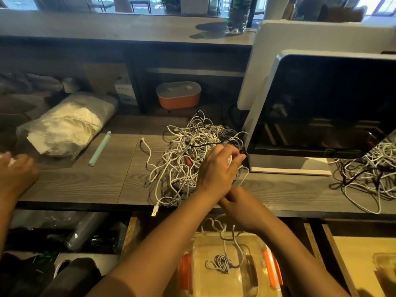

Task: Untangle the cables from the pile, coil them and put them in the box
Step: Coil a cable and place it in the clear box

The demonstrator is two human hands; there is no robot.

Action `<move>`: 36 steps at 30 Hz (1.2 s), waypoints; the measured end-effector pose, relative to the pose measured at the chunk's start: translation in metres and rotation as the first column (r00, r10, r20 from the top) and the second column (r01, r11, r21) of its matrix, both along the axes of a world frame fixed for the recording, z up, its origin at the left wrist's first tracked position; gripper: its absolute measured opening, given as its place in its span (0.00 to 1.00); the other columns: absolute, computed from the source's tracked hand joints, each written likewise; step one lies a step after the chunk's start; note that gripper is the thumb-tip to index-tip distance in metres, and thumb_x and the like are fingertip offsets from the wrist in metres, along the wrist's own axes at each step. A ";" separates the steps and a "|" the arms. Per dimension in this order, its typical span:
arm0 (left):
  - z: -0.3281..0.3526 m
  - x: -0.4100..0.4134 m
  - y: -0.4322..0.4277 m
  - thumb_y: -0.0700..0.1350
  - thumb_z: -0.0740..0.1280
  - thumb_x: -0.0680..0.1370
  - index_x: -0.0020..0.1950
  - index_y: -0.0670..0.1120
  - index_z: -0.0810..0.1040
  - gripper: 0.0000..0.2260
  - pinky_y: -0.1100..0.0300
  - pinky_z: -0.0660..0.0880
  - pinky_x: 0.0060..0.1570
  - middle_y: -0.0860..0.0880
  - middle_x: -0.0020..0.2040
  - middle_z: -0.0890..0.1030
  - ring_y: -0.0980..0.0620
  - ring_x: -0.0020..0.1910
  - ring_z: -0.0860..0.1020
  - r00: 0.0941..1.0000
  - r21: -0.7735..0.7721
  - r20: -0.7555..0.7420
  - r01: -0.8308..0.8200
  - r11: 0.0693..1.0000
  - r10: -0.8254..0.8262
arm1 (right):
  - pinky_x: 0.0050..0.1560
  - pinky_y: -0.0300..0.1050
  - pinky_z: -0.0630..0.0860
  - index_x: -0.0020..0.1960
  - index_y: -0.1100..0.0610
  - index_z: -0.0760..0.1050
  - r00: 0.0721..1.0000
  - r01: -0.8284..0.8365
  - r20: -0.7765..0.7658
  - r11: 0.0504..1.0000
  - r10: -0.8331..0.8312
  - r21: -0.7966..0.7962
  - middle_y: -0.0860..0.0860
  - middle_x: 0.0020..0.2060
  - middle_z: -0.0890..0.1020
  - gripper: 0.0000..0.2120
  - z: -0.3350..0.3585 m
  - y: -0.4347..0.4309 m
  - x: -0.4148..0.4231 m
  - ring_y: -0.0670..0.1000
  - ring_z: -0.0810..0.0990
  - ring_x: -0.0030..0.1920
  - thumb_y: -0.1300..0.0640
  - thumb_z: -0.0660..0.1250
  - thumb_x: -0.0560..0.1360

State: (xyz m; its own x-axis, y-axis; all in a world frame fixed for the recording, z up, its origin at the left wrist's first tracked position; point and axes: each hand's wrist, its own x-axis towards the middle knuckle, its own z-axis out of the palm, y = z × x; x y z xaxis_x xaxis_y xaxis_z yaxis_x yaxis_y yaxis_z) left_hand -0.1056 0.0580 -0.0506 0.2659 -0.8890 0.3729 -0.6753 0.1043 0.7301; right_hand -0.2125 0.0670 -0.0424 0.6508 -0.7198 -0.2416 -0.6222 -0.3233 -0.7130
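Note:
A tangled pile of mostly white cables (184, 155) lies on the grey wooden desk (85, 183), and a USB plug (154, 210) hangs over the front edge. My left hand (218, 170) rests on the pile's right side, fingers closed around a white cable. My right hand (240, 205) sits at the desk edge just under the left wrist, gripping a cable. A grey-white cable (225, 239) drops from it into the clear box with orange latches (271, 269) below the desk. A small coiled cable (220, 263) lies inside the box.
A second cable tangle (368, 179) lies at the right, in front of a monitor (321, 108). Another person's hand (16, 174) rests at the far left. A plastic bag (66, 127), a pale green strip (100, 147) and an orange container (178, 97) sit behind.

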 end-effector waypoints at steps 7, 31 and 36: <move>-0.002 0.031 -0.004 0.53 0.59 0.81 0.52 0.47 0.78 0.13 0.60 0.63 0.40 0.48 0.46 0.74 0.52 0.44 0.72 0.916 0.121 0.371 -0.211 0.970 0.153 | 0.39 0.45 0.73 0.42 0.52 0.79 0.997 0.073 0.020 0.997 -0.074 0.025 0.49 0.34 0.79 0.08 0.020 -0.019 -0.028 0.46 0.76 0.34 0.52 0.64 0.77; 0.006 0.000 0.029 0.38 0.56 0.82 0.72 0.47 0.66 0.19 0.65 0.68 0.60 0.50 0.67 0.73 0.57 0.64 0.70 0.633 0.344 -0.767 0.542 0.767 -0.103 | 0.36 0.36 0.66 0.42 0.51 0.73 0.964 0.150 -0.185 0.966 -0.190 -0.210 0.47 0.37 0.76 0.11 -0.012 -0.043 -0.050 0.45 0.74 0.38 0.52 0.56 0.81; 0.014 -0.015 0.017 0.37 0.54 0.82 0.60 0.50 0.72 0.13 0.59 0.74 0.51 0.48 0.45 0.80 0.56 0.46 0.79 0.436 0.087 -0.898 0.312 0.946 -0.061 | 0.41 0.42 0.72 0.45 0.53 0.73 0.994 0.049 -0.093 0.999 -0.051 -0.018 0.46 0.36 0.75 0.09 -0.016 -0.013 -0.021 0.46 0.75 0.37 0.55 0.56 0.81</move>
